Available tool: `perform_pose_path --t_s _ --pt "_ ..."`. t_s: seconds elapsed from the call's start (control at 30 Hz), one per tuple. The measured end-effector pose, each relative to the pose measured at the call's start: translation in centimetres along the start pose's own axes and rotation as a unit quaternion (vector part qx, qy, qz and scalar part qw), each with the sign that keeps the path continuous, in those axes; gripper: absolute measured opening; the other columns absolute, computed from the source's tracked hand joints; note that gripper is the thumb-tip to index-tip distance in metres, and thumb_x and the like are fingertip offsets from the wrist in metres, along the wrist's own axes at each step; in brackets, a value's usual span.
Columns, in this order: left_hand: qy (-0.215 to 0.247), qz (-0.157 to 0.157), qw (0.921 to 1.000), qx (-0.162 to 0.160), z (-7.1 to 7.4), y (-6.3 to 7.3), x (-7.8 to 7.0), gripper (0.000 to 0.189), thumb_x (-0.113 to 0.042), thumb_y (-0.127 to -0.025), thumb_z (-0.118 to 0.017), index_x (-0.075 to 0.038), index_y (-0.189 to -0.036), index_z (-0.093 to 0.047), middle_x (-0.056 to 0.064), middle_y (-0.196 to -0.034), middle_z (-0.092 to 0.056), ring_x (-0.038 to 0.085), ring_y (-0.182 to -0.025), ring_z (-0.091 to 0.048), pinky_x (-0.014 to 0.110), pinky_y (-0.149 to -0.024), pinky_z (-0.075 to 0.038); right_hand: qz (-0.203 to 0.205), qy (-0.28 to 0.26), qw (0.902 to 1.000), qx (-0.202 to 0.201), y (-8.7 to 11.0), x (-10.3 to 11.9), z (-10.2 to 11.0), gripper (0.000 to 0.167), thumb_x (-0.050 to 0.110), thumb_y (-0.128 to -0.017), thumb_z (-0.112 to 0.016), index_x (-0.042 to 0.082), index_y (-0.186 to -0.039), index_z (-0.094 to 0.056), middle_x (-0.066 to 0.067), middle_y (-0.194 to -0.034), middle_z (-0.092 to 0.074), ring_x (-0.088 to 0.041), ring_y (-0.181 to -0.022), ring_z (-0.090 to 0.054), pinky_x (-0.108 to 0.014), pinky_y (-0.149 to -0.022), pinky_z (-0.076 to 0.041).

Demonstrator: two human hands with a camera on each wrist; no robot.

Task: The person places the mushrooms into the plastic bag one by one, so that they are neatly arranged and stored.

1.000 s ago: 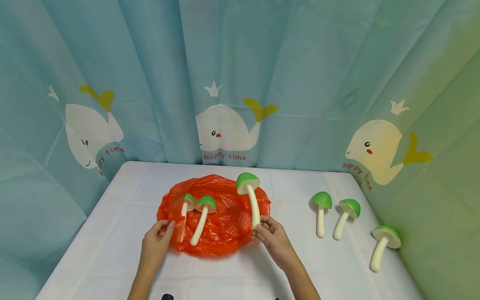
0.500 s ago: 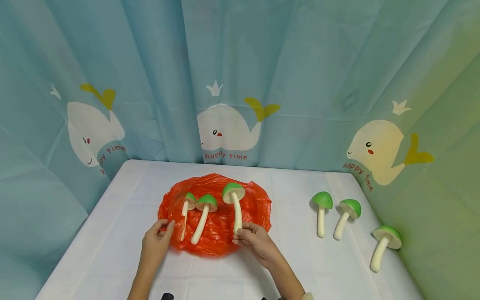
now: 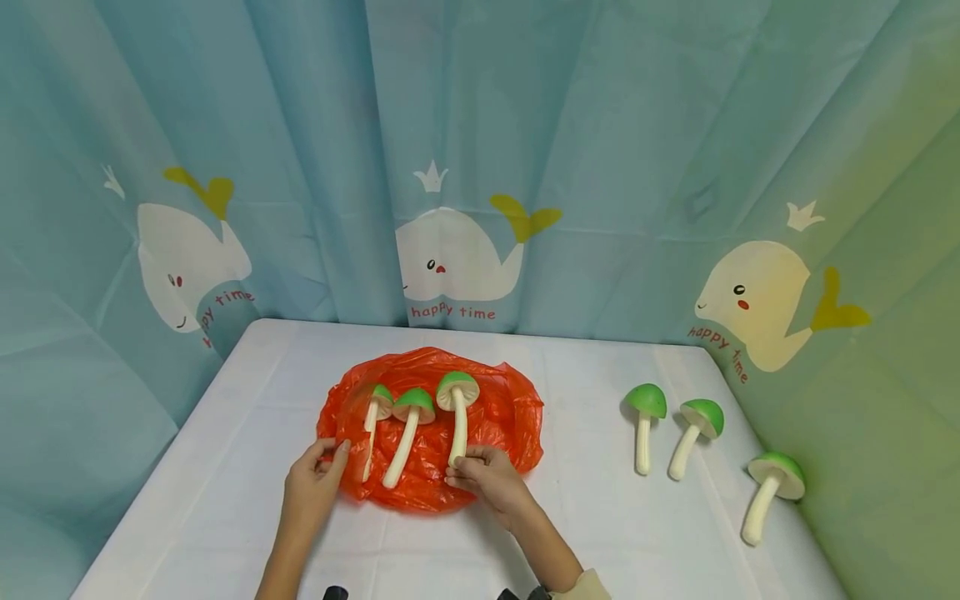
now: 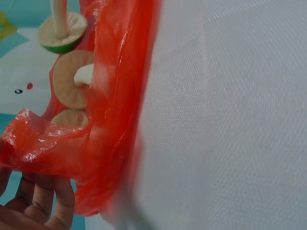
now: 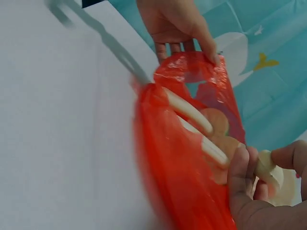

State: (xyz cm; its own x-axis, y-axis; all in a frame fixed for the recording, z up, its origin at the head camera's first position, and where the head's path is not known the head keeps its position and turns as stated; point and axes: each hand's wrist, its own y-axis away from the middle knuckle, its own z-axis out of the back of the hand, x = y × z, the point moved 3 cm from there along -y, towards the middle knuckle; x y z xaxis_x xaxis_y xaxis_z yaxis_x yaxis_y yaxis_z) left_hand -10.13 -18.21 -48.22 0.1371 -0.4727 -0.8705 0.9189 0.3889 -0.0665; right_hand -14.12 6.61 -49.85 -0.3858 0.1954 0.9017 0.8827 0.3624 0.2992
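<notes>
A red plastic bag lies spread on the table, its edge lifted on the left. My left hand pinches that edge between thumb and fingers; the left wrist view shows the film stretched up from the fingers. Two toy mushrooms with green caps rest in the bag: the left mushroom, partly behind red film, and the middle mushroom. My right hand pinches the stem end of a third mushroom, cap pointing away, over the bag. In the right wrist view its pale stem shows between thumb and fingers.
To the right on the white table lie three more mushrooms: one upright in view, one tilted mushroom, and one mushroom near the right edge. A blue curtain with whale prints stands behind the table.
My right hand has carried its mushroom leftward and lower, from the bag's right side to beside the middle mushroom. The left hand keeps its hold on the bag's edge.
</notes>
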Motion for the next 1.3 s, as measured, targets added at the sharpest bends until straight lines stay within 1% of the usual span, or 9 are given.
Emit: perform_pose_path --t_s 0.1,0.27,0.47,0.6,0.67,0.93,1.17,1.3 --pt "0.0 0.002 1.0 0.0 0.1 0.1 0.0 0.026 -0.027 -0.093 -0.061 -0.002 -0.1 -0.064 0.007 -0.068 -0.053 0.014 -0.058 -0.046 0.022 -0.05 -0.041 -0.003 -0.005 1.0 -0.005 0.1 -0.7 -0.3 0.029 0.0 -0.089 -0.056 -0.017 -0.11 -0.047 -0.014 -0.086 -0.061 -0.016 -0.078 -0.064 -0.03 -0.077 -0.052" --pt "0.004 -0.008 1.0 -0.004 0.3 0.0 -0.3 0.026 -0.025 -0.093 -0.061 0.0 -0.101 -0.063 0.007 -0.071 -0.053 0.014 -0.059 -0.045 0.021 -0.05 -0.04 -0.01 -0.016 0.9998 -0.006 0.0 -1.5 -0.6 0.028 -0.001 -0.09 -0.055 -0.018 -0.111 -0.046 -0.016 -0.087 -0.061 -0.017 -0.079 -0.064 -0.031 -0.078 -0.052" --pt "0.001 -0.009 1.0 -0.003 0.3 0.1 -0.4 0.024 -0.023 -0.093 -0.061 0.0 -0.1 -0.064 0.006 -0.068 -0.051 0.013 -0.058 -0.044 0.021 -0.05 -0.039 -0.019 -0.017 0.9995 -0.016 0.0 -2.3 -0.6 0.024 -0.001 -0.09 -0.054 -0.017 -0.107 -0.05 -0.015 -0.086 -0.061 -0.017 -0.077 -0.063 -0.031 -0.077 -0.052" --pt "0.002 -0.01 0.9999 -0.003 0.3 0.0 -0.5 0.025 -0.024 -0.093 -0.061 0.0 -0.1 -0.064 0.005 -0.066 -0.05 0.012 -0.056 -0.043 0.022 -0.049 -0.038 -0.029 -0.022 0.9991 -0.021 0.0 -2.9 -0.6 0.023 -0.002 -0.09 -0.055 -0.017 -0.107 -0.05 -0.015 -0.085 -0.06 -0.016 -0.076 -0.063 -0.031 -0.077 -0.052" --pt "0.003 -0.01 0.9999 -0.003 0.3 -0.1 -0.5 0.026 -0.024 -0.093 -0.061 0.0 -0.101 -0.063 0.005 -0.066 -0.05 0.012 -0.056 -0.043 0.022 -0.05 -0.038 -0.033 -0.017 0.999 -0.025 0.0 -3.1 -0.5 0.024 -0.001 -0.09 -0.056 -0.016 -0.108 -0.049 -0.015 -0.084 -0.06 -0.016 -0.075 -0.063 -0.03 -0.075 -0.053" --pt "0.004 -0.011 0.9999 -0.001 0.2 -0.1 -0.5 0.025 -0.023 -0.093 -0.061 0.0 -0.102 -0.063 0.006 -0.07 -0.053 0.014 -0.059 -0.046 0.021 -0.051 -0.041 -0.048 0.03 0.9974 -0.044 0.0 -3.2 -0.4 0.026 0.004 -0.09 -0.061 -0.013 -0.107 -0.05 -0.015 -0.083 -0.063 -0.015 -0.071 -0.064 -0.031 -0.07 -0.054" --pt "0.003 -0.018 0.9998 -0.001 0.1 -0.1 -0.5 0.025 -0.022 -0.093 -0.061 0.001 -0.101 -0.063 0.006 -0.069 -0.053 0.014 -0.058 -0.046 0.022 -0.051 -0.041 -0.041 0.041 0.997 -0.052 0.3 -3.2 -0.4 0.028 0.004 -0.089 -0.063 -0.012 -0.107 -0.049 -0.017 -0.086 -0.063 -0.016 -0.07 -0.064 -0.032 -0.069 -0.054" --pt "0.0 -0.014 0.9999 0.001 0.1 -0.1 -0.5 0.026 -0.023 -0.093 -0.061 0.001 -0.102 -0.063 0.006 -0.072 -0.056 0.015 -0.06 -0.048 0.021 -0.052 -0.043 -0.032 0.048 0.9968 -0.056 0.5 -3.0 -0.4 0.028 0.004 -0.088 -0.064 -0.011 -0.106 -0.048 -0.017 -0.086 -0.062 -0.016 -0.071 -0.064 -0.033 -0.069 -0.054"
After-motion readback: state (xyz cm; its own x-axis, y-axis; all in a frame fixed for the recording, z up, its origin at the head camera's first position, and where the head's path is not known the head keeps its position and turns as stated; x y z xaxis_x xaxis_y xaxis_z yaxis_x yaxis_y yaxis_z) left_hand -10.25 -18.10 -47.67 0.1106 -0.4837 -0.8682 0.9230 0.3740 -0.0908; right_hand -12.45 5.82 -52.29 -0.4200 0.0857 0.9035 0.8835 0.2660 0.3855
